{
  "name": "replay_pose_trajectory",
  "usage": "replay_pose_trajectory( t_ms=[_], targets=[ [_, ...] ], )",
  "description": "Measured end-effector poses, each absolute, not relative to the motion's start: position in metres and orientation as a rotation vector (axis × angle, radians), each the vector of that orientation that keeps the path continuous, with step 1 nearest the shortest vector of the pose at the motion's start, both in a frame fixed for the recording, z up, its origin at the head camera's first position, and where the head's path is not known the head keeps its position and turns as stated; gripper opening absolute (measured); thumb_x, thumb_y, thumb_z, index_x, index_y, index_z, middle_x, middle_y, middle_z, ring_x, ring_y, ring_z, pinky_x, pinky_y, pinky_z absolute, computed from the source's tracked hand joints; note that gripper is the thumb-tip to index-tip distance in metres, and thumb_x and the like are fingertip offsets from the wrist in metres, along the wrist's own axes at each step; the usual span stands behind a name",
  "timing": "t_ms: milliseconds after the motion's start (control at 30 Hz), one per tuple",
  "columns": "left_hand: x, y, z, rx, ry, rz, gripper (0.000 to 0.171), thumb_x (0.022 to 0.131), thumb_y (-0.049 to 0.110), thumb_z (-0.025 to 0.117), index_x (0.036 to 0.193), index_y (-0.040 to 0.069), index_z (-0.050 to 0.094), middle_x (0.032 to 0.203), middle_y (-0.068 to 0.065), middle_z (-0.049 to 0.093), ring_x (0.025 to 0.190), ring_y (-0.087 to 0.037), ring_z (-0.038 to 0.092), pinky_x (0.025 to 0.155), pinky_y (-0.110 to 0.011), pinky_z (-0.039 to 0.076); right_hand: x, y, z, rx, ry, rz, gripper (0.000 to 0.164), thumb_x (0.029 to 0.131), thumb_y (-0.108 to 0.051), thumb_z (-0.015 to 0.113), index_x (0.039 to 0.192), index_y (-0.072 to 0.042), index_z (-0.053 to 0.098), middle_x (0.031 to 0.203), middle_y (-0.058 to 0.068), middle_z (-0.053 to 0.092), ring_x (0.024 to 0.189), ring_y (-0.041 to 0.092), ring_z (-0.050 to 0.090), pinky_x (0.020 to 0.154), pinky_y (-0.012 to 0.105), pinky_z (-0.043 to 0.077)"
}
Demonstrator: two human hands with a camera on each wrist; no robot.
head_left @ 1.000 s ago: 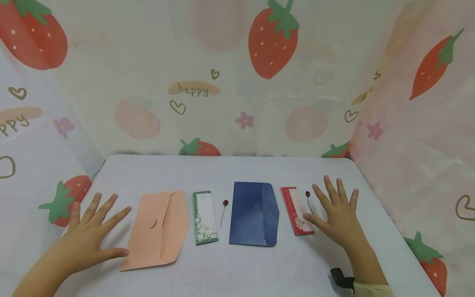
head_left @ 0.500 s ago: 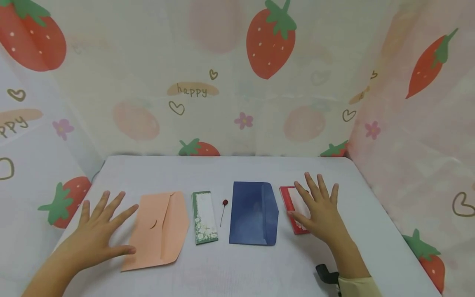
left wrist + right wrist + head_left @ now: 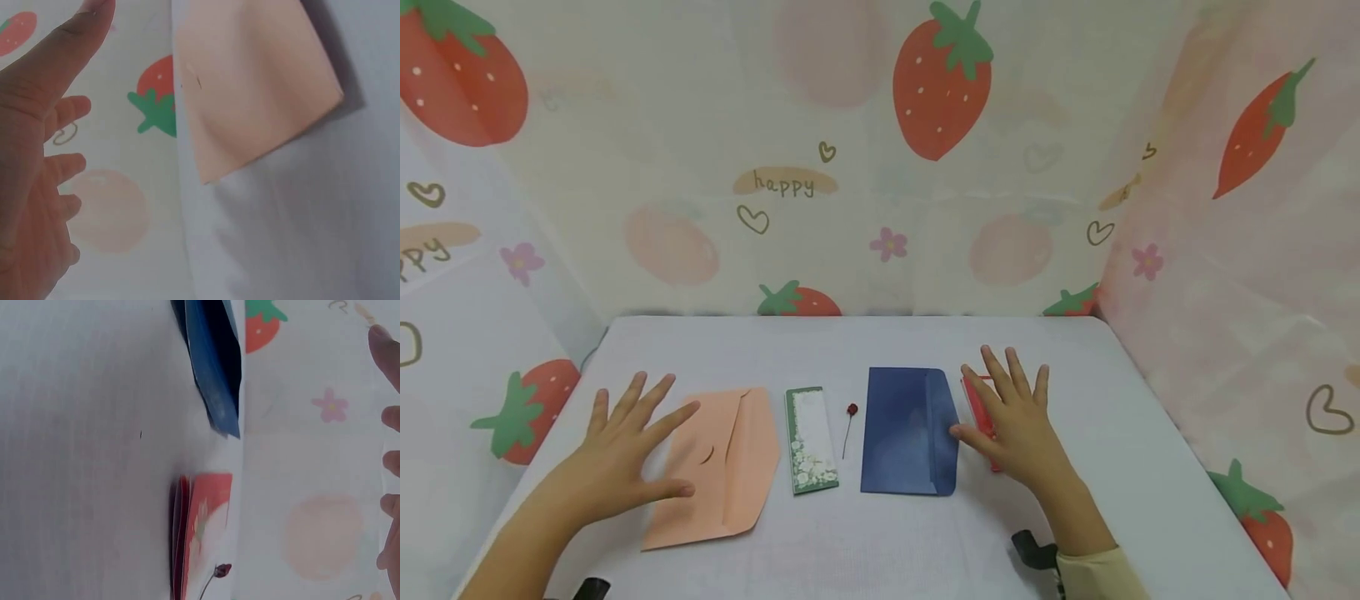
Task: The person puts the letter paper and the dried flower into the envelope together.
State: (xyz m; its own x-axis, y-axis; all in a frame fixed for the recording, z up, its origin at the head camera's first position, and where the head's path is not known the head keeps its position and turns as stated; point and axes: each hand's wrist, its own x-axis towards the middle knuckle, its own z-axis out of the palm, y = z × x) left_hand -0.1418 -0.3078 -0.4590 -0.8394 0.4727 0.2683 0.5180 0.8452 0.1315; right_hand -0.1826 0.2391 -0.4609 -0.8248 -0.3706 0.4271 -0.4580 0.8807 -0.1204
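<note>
Both hands are spread wide with nothing in them. We see the left hand (image 3: pixel 625 471) over the near left part of a peach envelope (image 3: pixel 745 483), and the right hand (image 3: pixel 1018 429) over a red-bordered card (image 3: pixel 203 534), its thumb overlapping the edge of a blue envelope (image 3: pixel 898 433); the fingers look raised clear of everything.

We judge this to be the stage ahead of any grasp, with each item loose and ungripped. Taking up a piece would call for lowering one hand and closing thumb and fingertips on a thin paper edge; we cannot tell which piece is meant.

All lie in a row across the white tabletop (image 3: pixel 880 542). From the left, we find the peach envelope, matte, its pointed flap facing right and its face bearing a small dark curve; a green-bordered card (image 3: pixel 812 433) with white blossoms; a thin-stemmed red flower (image 3: pixel 852 409); and the glossier blue envelope, gaping slightly in the right wrist view. That view also shows us layered edges on the red-bordered card and a second red flower (image 3: pixel 222 570) near it.
</note>
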Motion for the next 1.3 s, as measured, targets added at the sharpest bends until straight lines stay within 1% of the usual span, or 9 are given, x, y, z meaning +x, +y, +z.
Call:
replay_pose_trajectory(
  t_ms=[100,300,500,667,767,900,1067,1167,1300],
  targets=[
    [-0.146,-0.302,-0.457,-0.777,-2.798,-0.314,0.102,0.075,0.068,0.080,0.157,0.024,0.039,0.171,-0.015,0.016,0.158,-0.040,-0.006,0.117,-0.067,-0.019,-0.183,0.232,-0.462,0.620,-2.662,0.312,0.087,0.087,-0.066,0.068,0.158,-0.025,0.039,0.173,0.007,0.014,0.160,0.035,-0.001,0.117,0.073,-0.009],
    [-0.153,-0.290,-0.456,-0.809,-2.798,-0.345,0.100,0.077,0.068,0.078,0.157,0.023,0.040,0.170,-0.016,0.016,0.158,-0.040,-0.007,0.117,-0.067,-0.018,-0.183,0.219,-0.466,0.646,-2.666,0.277,0.088,0.088,-0.068,0.065,0.160,-0.027,0.036,0.173,0.005,0.012,0.160,0.035,0.000,0.117,0.075,-0.006],
    [-0.152,-0.287,-0.460,-0.808,-2.817,-0.354,0.099,0.076,0.070,0.077,0.155,0.022,0.042,0.170,-0.015,0.017,0.158,-0.042,-0.004,0.117,-0.069,-0.017,-0.181,0.201,-0.465,0.697,-2.655,0.281,0.086,0.089,-0.068,0.064,0.159,-0.027,0.037,0.173,0.005,0.015,0.160,0.034,0.003,0.118,0.072,-0.009],
    [-0.152,-0.286,-0.468,-0.802,-2.843,-0.427,0.103,0.076,0.070,0.077,0.159,0.026,0.036,0.171,-0.013,0.014,0.157,-0.044,0.000,0.117,-0.071,-0.014,-0.182,0.186,-0.466,0.733,-2.628,0.292,0.085,0.089,-0.070,0.062,0.158,-0.026,0.040,0.172,0.005,0.017,0.160,0.033,0.002,0.118,0.072,-0.008],
    [-0.153,-0.285,-0.473,-0.794,-2.866,-0.479,0.105,0.076,0.069,0.077,0.160,0.026,0.033,0.171,-0.014,0.014,0.156,-0.047,0.002,0.117,-0.072,-0.011,-0.183,0.177,-0.466,0.745,-2.626,0.272,0.085,0.089,-0.071,0.061,0.158,-0.028,0.039,0.172,0.004,0.017,0.160,0.031,0.001,0.119,0.072,-0.007],
    [-0.152,-0.284,-0.478,-0.783,-2.896,-0.509,0.103,0.077,0.068,0.077,0.160,0.026,0.032,0.171,-0.015,0.014,0.156,-0.048,0.002,0.117,-0.072,-0.010,-0.182,0.163,-0.465,0.772,-2.624,0.267,0.085,0.088,-0.070,0.063,0.159,-0.029,0.038,0.172,0.004,0.018,0.160,0.032,0.004,0.119,0.073,-0.005],
    [-0.147,-0.281,-0.484,-0.757,-2.901,-0.525,0.100,0.080,0.065,0.077,0.160,0.026,0.032,0.170,-0.017,0.014,0.155,-0.051,0.005,0.115,-0.077,-0.007,-0.180,0.148,-0.464,0.820,-2.628,0.297,0.086,0.088,-0.068,0.063,0.160,-0.031,0.034,0.172,0.004,0.019,0.159,0.035,0.011,0.118,0.074,-0.002],
    [-0.145,-0.280,-0.486,-0.750,-2.895,-0.556,0.098,0.081,0.064,0.076,0.160,0.026,0.032,0.169,-0.019,0.016,0.154,-0.052,0.006,0.113,-0.080,-0.004,-0.178,0.141,-0.466,0.847,-2.636,0.315,0.086,0.089,-0.068,0.061,0.161,-0.032,0.032,0.172,0.004,0.019,0.159,0.034,0.010,0.118,0.074,-0.002],
    [-0.145,-0.279,-0.491,-0.756,-2.879,-0.631,0.096,0.082,0.062,0.077,0.159,0.025,0.033,0.169,-0.020,0.017,0.155,-0.050,0.004,0.111,-0.082,-0.001,-0.177,0.132,-0.467,0.876,-2.648,0.322,0.084,0.091,-0.069,0.059,0.161,-0.033,0.031,0.172,0.003,0.019,0.160,0.030,0.005,0.119,0.073,-0.002]
  ],
)
